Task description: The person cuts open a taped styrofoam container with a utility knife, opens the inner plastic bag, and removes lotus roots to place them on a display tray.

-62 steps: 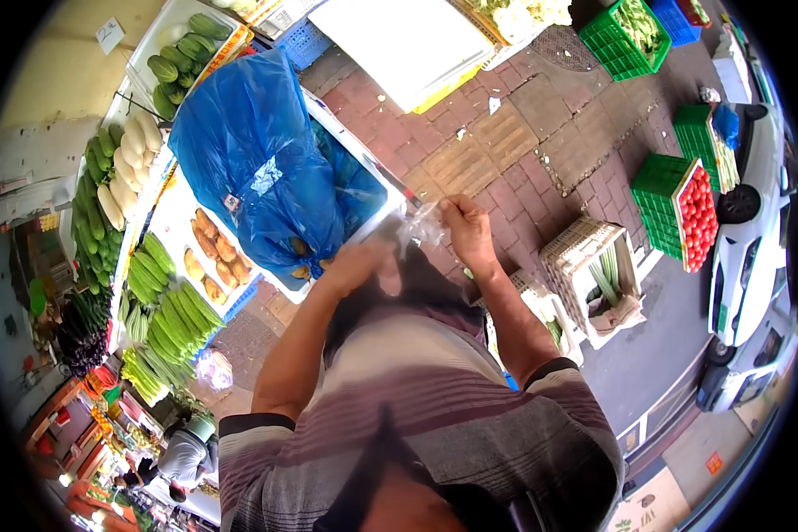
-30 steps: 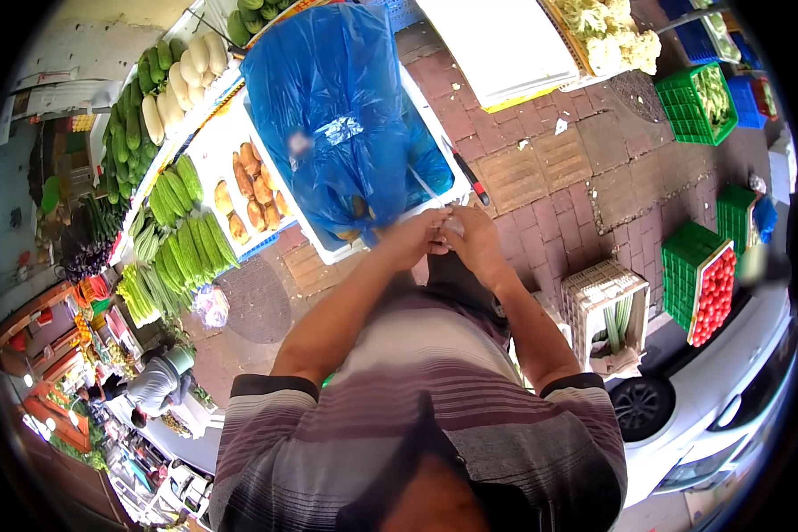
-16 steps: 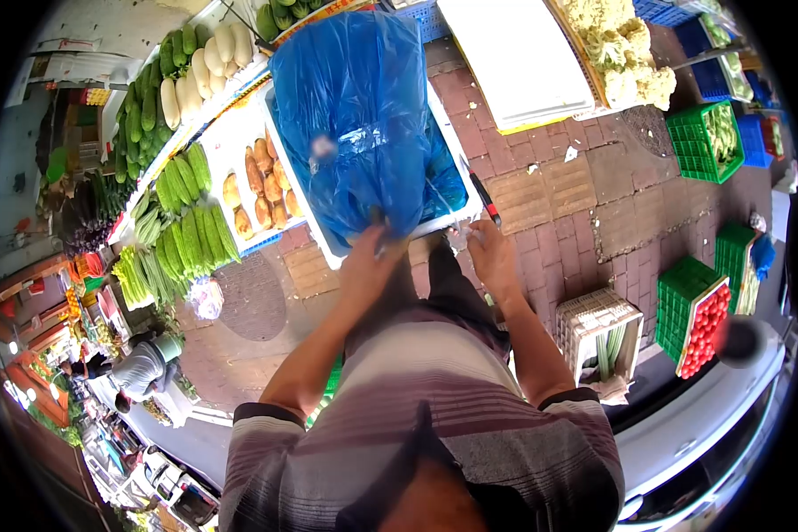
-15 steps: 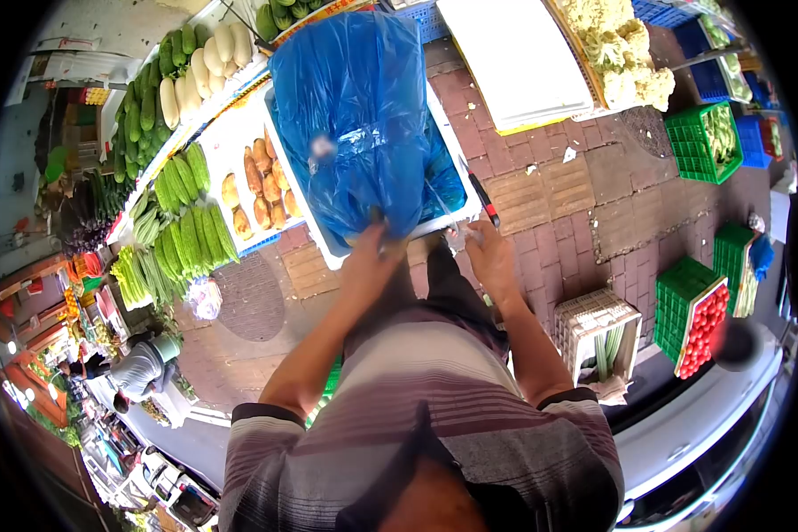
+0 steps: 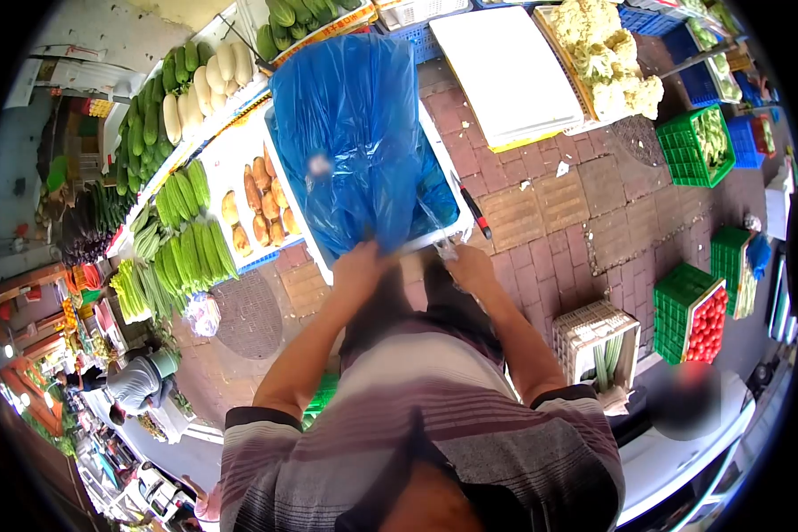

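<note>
A large blue plastic bag [image 5: 346,133] lies in a white foam box [image 5: 441,144] in front of me. At the near end of the bag, my left hand [image 5: 358,266] is closed on the blue plastic; its fingertips are partly hidden. My right hand [image 5: 470,268] is closed on a piece of clear plastic [image 5: 445,249] at the box's near right corner. A black and red tool [image 5: 476,214] rests along the right edge of the box.
Brown roots [image 5: 262,199], green gourds [image 5: 191,248] and white gourds [image 5: 208,89] are on the left. A white lid [image 5: 510,75] and cauliflower [image 5: 607,62] stand beyond. Crates, including one of tomatoes [image 5: 706,326], and a white car are on the right. A person [image 5: 136,383] bends at lower left.
My right hand has moved slightly left, and the clear plastic now stretches toward the box. My left hand stays at the blue bag's near end. The view has shifted a little.
</note>
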The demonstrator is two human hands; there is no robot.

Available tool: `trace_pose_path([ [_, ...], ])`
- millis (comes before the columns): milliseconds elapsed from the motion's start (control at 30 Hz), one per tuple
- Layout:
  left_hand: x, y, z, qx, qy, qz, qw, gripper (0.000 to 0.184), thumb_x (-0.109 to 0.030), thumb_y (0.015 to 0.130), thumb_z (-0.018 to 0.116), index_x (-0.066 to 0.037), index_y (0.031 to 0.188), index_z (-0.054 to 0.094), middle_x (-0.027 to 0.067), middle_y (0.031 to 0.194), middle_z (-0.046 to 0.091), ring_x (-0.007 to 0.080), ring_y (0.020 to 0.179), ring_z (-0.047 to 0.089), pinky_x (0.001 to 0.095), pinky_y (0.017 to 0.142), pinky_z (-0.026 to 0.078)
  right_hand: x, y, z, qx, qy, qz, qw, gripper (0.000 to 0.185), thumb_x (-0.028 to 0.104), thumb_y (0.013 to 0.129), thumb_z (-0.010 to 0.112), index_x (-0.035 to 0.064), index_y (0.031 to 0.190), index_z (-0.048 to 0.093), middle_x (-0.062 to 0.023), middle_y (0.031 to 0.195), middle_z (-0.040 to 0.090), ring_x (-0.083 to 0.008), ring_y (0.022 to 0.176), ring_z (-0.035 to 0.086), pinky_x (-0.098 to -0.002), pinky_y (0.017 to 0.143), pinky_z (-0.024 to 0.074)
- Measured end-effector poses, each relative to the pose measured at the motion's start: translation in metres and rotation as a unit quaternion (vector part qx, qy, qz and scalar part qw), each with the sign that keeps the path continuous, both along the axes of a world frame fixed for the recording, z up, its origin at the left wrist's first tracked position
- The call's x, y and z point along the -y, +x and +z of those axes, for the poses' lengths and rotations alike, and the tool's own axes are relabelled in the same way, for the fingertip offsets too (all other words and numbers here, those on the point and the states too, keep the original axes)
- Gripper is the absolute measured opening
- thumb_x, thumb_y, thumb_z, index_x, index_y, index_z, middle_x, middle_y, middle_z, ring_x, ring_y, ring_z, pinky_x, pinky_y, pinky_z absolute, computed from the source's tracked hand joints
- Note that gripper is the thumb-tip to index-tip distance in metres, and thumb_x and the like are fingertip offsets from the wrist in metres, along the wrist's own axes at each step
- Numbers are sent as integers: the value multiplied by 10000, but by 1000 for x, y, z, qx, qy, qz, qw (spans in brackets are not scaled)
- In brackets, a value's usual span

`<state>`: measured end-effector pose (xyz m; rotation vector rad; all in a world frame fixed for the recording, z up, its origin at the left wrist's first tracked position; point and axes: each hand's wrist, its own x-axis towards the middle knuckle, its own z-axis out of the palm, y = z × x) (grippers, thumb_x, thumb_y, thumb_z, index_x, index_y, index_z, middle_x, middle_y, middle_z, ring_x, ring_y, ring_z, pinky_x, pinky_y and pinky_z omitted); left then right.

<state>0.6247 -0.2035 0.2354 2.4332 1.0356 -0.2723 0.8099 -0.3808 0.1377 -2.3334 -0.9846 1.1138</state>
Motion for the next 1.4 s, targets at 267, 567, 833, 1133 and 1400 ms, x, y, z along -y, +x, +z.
trace_pose_path([
  [267,-46,3,68,130,-62,26,989,258,-235,854,725,-14,788,611,187,654,607,295,555,590,413,544,435,7,-8,15,33,24,-75,996,262,300,873,613,56,949,665,-226,889,698,-443,867,664,-539,762,513],
  [567,-183,46,234,353,-201,178,896,198,-180,902,705,-67,781,596,-36,623,511,58,483,436,242,464,364,-48,-16,104,44,219,-127,966,246,228,882,669,12,999,680,-252,825,666,-402,788,670,-436,694,511],
  [833,-304,105,272,381,-281,195,859,156,-207,920,666,-66,892,605,-7,702,548,95,530,453,266,463,334,-64,-23,137,46,279,-191,940,191,180,874,693,36,999,696,-199,755,670,-361,686,671,-417,617,510],
  [1133,-390,173,255,440,-306,275,798,135,-102,901,692,-2,907,600,71,746,570,229,636,599,407,591,556,-79,-60,169,3,237,-206,949,145,140,917,632,32,997,688,-158,719,664,-257,631,668,-379,592,506],
  [1400,-430,220,245,492,-328,284,754,121,-64,907,677,8,912,580,86,756,570,222,617,597,407,560,597,-37,-109,119,64,266,-150,950,149,68,832,656,20,971,678,-201,795,654,-354,715,657,-410,634,495],
])
